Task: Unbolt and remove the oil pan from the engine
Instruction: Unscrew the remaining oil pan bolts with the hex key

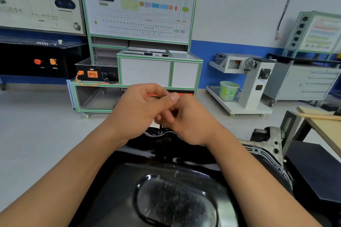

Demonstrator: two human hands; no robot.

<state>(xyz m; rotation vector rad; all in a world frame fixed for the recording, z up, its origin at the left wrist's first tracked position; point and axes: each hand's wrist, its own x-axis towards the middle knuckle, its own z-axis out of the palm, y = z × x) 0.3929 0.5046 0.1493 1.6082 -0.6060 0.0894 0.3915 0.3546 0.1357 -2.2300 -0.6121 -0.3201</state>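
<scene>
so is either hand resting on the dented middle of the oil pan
No, the left hand and right hand are bunched together above the far edge of the oil pan, around a thin dark tool.

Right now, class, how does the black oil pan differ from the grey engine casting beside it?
Finish: the oil pan is glossy black and scratched; the engine casting is dull, rough grey.
Shape: the oil pan is smooth and rounded with an oval contour; the engine casting is flat-edged and drilled with holes.
Place: the oil pan fills the foreground; the engine casting shows only along its right side.
Both look like metal.
</scene>
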